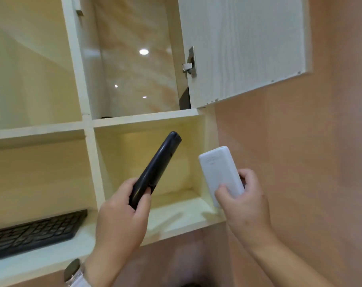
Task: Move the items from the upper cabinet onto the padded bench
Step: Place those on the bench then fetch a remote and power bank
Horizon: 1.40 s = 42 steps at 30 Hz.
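My left hand [122, 216] grips the lower end of a long black slab-shaped device [157, 166], which tilts up and to the right in front of the lower right shelf cubby [176, 216]. My right hand [244, 201] holds a white power bank [215, 168] by its lower end, upright and slightly tilted, just right of the cubby's side wall. Above, the upper cabinet [138, 118] stands open, and a small dark thing [107, 117] shows at its front edge. The padded bench is out of view.
The open white cabinet door [244, 44] juts out at the upper right at head height. A black keyboard [31, 233] lies on the lower left shelf. A pink wall [300, 162] fills the right side. A wristwatch [72, 270] is on my left wrist.
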Each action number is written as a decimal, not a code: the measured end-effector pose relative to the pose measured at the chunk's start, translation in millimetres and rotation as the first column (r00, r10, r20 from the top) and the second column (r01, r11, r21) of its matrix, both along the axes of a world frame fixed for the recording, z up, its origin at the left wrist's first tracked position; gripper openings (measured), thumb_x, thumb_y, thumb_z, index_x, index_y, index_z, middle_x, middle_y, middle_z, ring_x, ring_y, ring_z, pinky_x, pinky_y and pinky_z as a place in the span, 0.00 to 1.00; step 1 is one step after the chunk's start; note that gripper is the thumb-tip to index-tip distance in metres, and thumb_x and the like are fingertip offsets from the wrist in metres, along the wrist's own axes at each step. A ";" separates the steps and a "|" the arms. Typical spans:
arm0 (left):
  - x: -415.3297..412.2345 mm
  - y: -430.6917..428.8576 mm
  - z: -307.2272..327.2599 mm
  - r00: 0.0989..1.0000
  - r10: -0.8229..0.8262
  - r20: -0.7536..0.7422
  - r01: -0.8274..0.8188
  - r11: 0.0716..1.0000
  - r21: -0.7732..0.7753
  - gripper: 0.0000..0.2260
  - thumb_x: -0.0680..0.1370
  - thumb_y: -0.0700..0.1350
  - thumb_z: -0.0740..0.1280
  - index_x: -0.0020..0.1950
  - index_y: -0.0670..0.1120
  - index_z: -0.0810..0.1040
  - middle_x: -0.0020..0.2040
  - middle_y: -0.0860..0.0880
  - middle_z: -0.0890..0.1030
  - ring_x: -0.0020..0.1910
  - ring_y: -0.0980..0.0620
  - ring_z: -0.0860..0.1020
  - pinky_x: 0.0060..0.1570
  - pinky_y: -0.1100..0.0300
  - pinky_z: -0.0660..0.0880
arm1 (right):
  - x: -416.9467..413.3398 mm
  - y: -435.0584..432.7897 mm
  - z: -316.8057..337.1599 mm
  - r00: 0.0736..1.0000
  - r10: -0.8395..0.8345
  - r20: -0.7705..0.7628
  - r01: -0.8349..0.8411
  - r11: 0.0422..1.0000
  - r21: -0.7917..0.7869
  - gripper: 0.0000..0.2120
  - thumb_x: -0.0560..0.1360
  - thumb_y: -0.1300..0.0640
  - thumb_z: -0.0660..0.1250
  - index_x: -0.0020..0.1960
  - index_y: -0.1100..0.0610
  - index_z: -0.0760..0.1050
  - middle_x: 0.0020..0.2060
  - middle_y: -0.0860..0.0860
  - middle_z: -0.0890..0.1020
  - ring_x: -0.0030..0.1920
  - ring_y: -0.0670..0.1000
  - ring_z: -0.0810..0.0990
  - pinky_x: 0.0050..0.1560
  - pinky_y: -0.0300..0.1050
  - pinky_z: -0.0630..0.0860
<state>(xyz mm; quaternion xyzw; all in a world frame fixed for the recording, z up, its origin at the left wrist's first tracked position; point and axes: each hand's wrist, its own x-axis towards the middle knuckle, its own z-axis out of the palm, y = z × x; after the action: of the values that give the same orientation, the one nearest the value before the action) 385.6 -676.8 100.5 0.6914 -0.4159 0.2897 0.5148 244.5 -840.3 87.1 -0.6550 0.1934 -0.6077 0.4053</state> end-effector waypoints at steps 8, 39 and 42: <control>8.4 17.9 -69.1 0.912 -0.255 -0.323 0.267 0.964 -0.006 0.09 0.77 0.46 0.67 0.46 0.62 0.76 0.36 0.47 0.81 0.35 0.50 0.80 0.33 0.59 0.73 | 6.5 48.8 -63.0 0.984 0.135 0.114 -0.170 0.895 0.412 0.17 0.64 0.56 0.66 0.53 0.52 0.76 0.46 0.51 0.84 0.45 0.51 0.83 0.43 0.53 0.79; -128.9 122.0 -233.5 0.041 -0.549 -0.835 0.935 0.315 -0.161 0.04 0.79 0.44 0.68 0.52 0.50 0.77 0.42 0.49 0.84 0.35 0.50 0.84 0.32 0.57 0.76 | -165.1 323.7 -195.6 0.803 -0.578 -0.145 0.518 0.556 0.650 0.12 0.72 0.64 0.69 0.54 0.53 0.75 0.48 0.52 0.82 0.44 0.54 0.82 0.38 0.50 0.79; -168.4 137.1 -232.1 -0.027 -0.545 -0.838 0.956 0.230 -0.180 0.04 0.79 0.44 0.67 0.52 0.49 0.77 0.42 0.49 0.83 0.35 0.49 0.83 0.31 0.61 0.76 | -198.0 356.7 -195.8 0.748 -0.645 -0.155 0.569 0.505 0.649 0.13 0.72 0.63 0.69 0.54 0.52 0.74 0.48 0.51 0.82 0.44 0.52 0.82 0.39 0.49 0.80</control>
<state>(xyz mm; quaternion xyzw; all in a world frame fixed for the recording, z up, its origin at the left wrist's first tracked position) 217.2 -539.7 -131.6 0.4627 -0.5160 -0.5019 0.5175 46.6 -483.6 -108.7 -0.3236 0.5899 -0.6352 0.3793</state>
